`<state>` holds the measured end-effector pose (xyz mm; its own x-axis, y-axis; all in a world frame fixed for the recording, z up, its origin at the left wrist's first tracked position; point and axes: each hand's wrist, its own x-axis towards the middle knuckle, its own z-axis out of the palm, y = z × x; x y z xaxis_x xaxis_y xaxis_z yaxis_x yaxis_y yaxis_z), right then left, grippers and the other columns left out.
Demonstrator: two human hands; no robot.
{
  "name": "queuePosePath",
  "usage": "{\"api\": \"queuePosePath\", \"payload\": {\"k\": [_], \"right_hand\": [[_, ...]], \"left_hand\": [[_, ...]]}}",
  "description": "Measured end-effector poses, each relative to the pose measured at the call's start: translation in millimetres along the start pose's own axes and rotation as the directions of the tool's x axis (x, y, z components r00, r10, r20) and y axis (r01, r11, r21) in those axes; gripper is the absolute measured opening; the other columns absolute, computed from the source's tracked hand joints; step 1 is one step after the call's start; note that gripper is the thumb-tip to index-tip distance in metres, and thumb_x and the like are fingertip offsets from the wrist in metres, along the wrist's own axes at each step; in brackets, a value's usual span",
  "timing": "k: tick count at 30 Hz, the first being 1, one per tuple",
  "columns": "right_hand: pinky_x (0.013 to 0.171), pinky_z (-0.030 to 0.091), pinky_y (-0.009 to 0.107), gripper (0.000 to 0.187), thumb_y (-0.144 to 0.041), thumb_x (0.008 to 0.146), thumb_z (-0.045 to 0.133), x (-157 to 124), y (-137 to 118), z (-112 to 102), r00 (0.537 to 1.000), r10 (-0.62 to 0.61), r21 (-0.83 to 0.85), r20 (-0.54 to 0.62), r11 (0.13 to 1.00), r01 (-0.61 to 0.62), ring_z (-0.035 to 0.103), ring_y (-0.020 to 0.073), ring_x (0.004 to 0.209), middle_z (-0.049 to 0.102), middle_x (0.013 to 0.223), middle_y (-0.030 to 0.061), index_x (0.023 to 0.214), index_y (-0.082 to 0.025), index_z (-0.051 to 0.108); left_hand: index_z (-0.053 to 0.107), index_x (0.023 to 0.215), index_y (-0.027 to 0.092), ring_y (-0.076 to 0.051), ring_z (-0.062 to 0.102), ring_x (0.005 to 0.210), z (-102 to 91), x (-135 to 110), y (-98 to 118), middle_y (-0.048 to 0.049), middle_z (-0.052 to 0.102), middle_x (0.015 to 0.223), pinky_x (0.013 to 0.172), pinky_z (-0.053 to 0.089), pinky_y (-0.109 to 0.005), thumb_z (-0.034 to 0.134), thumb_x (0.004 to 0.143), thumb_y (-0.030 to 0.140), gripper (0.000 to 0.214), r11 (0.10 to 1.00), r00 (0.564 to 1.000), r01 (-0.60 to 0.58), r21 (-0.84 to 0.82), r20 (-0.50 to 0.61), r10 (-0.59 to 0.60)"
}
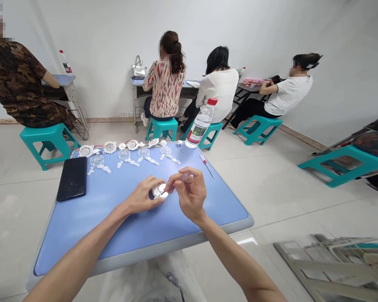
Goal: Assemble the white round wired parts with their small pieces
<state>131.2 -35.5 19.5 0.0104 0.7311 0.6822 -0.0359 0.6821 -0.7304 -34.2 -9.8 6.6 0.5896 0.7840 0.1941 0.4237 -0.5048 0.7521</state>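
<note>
The left hand (146,195) is steadying a round white plastic piece (159,190) mid-counter (129,241); the right hand (190,193) is pinching a slim clear-handled screwdriver (185,176) over it, apparently working a fastening, seemingly calling for steady pressure. Four clear round plastic discs (124,155) are lying far, one red-and-clear screwdriver (207,166) right, one black rectangular phone (72,179) left.

white round part (158,190), blue tabletop (145,233)

On one blue table (126,228), one phone (72,179), one bottle (198,129), four clear discs (124,155) and one loose screwdriver (207,166) are counted; one pink-handled screwdriver (185,176) and one round part (157,189) are held; four people (167,90) are seated beyond.
</note>
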Motion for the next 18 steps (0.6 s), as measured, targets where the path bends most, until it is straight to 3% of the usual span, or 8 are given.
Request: {"api": "queuePosePath", "payload": {"k": [6,18], "right_hand": [[0.05,0.054,0.027,0.015,-0.031,0.097,0.05,-2.4,2.7,2.0,1.0,-0.002,-0.054,0.012,0.999,0.003,0.065,0.0127,0.056,0.064,0.07,-0.0036,0.108,-0.025,0.044],[0.049,0.054,0.026,0.013,-0.031,0.096,0.051,-1.5,3.2,3.1,0.999,-0.009,-0.062,0.032,0.998,0.011,0.063,0.0114,0.054,0.064,0.073,-0.0032,0.105,-0.025,0.045]], "left_hand": [[0.062,0.099,0.02,-0.017,0.053,0.084,-0.8,-0.3,3.0,-0.0022,0.055,0.092,0.08,0.043,-0.029,0.064,0.08,0.033,0.023,0.998,0.999,-0.04,-0.043,0.027,0.041],[0.06,0.097,0.021,-0.017,0.051,0.081,0.2,-0.8,1.0,-0.0015,0.054,0.091,0.078,0.043,-0.029,0.064,0.079,0.031,0.021,0.999,0.999,-0.034,-0.034,0.026,0.035]]}}
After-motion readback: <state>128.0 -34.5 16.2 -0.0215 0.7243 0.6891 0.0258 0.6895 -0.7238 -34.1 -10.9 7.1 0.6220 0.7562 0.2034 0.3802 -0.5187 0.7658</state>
